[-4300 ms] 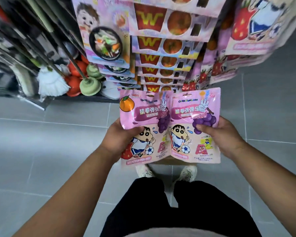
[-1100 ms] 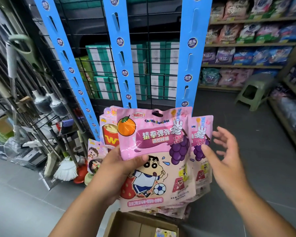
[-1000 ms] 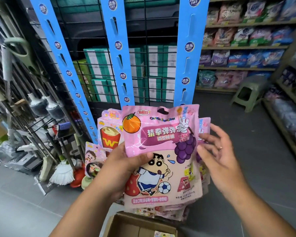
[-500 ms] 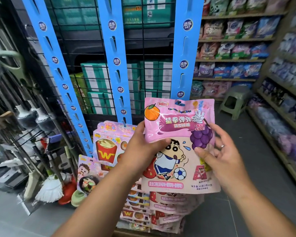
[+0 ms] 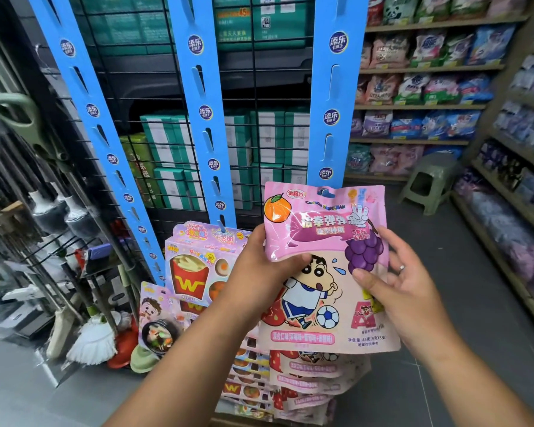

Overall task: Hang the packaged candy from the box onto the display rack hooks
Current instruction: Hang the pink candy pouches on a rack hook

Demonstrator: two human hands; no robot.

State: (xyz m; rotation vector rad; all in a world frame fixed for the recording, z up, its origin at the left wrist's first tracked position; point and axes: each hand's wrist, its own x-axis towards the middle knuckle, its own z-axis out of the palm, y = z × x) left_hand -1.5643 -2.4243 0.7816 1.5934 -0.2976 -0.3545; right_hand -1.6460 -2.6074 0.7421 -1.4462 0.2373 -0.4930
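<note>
Where the view faces forward, a wire display rack fills the frame from 10 to 1 o'clock, carrying three blue strips with slots down their length. Shelving stocked with bagged goods occupies 2 to 3 o'clock, with a green stool on the floor in front of it. Mops stand at 8 o'clock.

Rows of hung packs lie at 6 to 7 o'clock, below the middle strip, overlapping one another downward.

One pink candy pack is held upright, just right of centre, at about 4 o'clock. Its top edge overlaps the foot of the right-hand strip. Whether it touches any hook cannot be told.

Left hand grips the pack's left edge at 9 o'clock of the pack: thumb curled over the printed face, the remaining fingers hidden behind. Right hand pinches the right side at 3 o'clock of the pack: thumb tip pressed on the face beneath the grape print, fingers loosely spread past and behind the right edge.

The pack's hang hole sits at its 12 o'clock, clear of both hands. A ring shows on the right hand.
</note>
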